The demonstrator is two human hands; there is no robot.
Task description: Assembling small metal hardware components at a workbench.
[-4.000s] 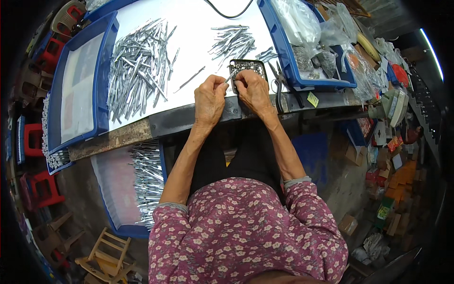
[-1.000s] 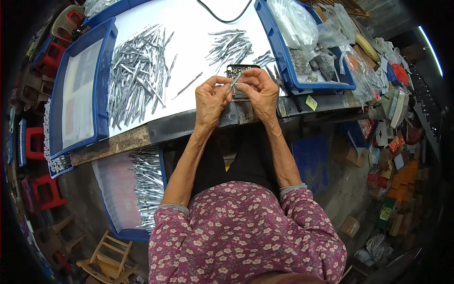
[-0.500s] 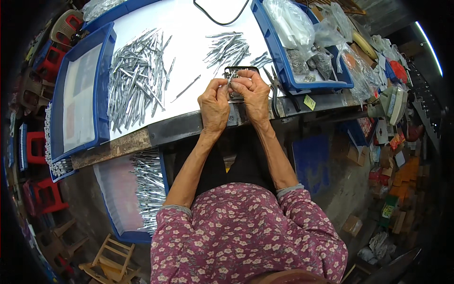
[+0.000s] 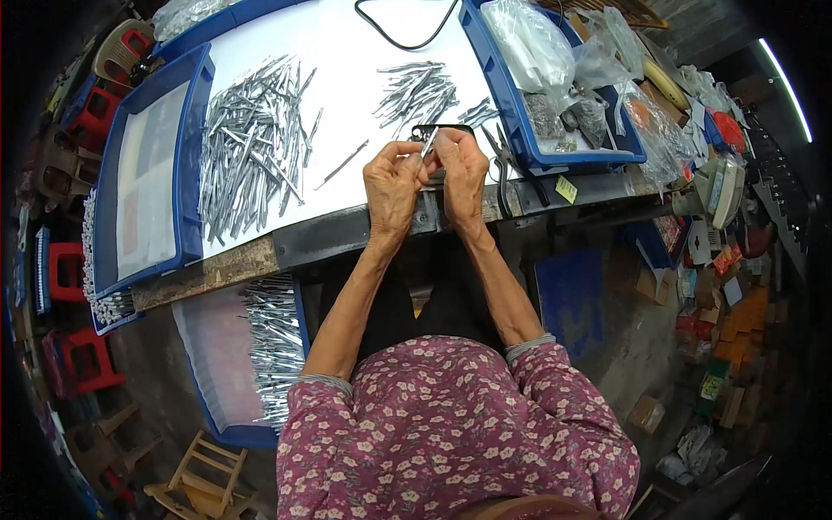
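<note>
At the table's near edge, both hands meet over a small black-rimmed tray (image 4: 461, 128), most of it hidden behind my fingers. My left hand (image 4: 393, 192) is closed in a pinch on a thin silvery metal strip (image 4: 429, 142), which tilts up between the hands. My right hand (image 4: 464, 178) is closed too, its fingertips against the upper part of the strip. Whatever else those fingertips hold is too small to make out. Beyond the hands lies a small pile of similar strips (image 4: 418, 94). One single strip (image 4: 343, 165) rests left of my left hand.
A large heap of metal strips (image 4: 251, 147) covers the table's left, beside a blue tray (image 4: 186, 165). Pliers (image 4: 503, 178) lie right of my hands. A blue bin (image 4: 572, 159) holds plastic bags. A black cable (image 4: 394, 39) curves at the back. Below stands another tray of strips (image 4: 276, 347).
My right hand has shifted slightly, its fingers curling in more. The metal strip now shows more clearly, sticking up between my hands. The left hand stays nearly in place.
</note>
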